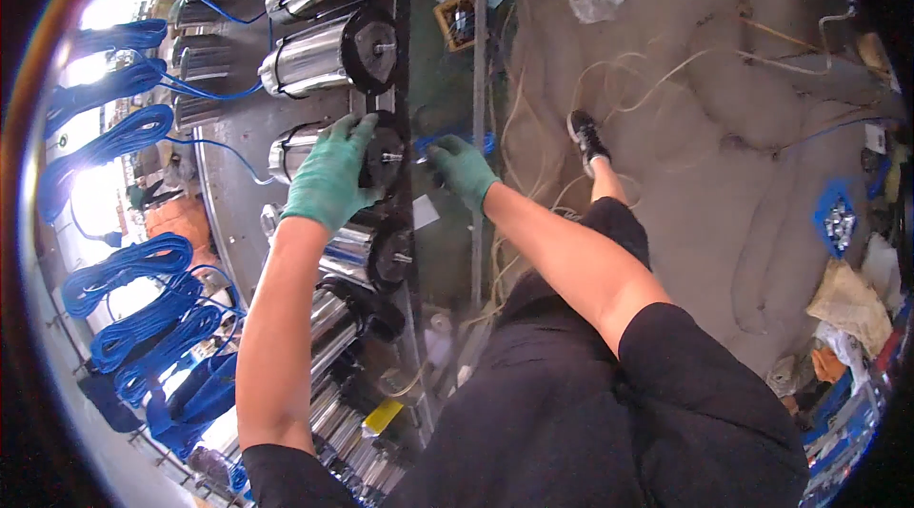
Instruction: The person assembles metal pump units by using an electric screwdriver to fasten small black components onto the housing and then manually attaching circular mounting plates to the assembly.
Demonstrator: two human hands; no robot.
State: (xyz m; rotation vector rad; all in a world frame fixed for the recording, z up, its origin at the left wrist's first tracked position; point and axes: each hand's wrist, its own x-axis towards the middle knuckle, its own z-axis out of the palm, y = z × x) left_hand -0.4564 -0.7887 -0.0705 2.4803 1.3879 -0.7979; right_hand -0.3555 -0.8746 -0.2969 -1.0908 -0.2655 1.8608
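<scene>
My left hand (331,175), in a green glove, lies over a shiny steel cylindrical motor (291,152) with a black end cap. Its fingers reach across the top and the thumb sits lower, against the cap. A short metal shaft sticks out of that cap to the right. Just beyond the shaft is my right hand (461,171), also gloved in green, with its fingers curled. Something dark shows at those fingertips, too small to make out. A blue item (489,142) lies partly hidden behind the right hand.
More steel motors (333,56) line the bench on both sides, shafts facing right. Coiled blue cables (119,151) hang at the left. A metal rail (479,70) runs past the bench edge, near a small box (457,20). Hoses (657,94) and a plastic bag (598,1) lie on the floor.
</scene>
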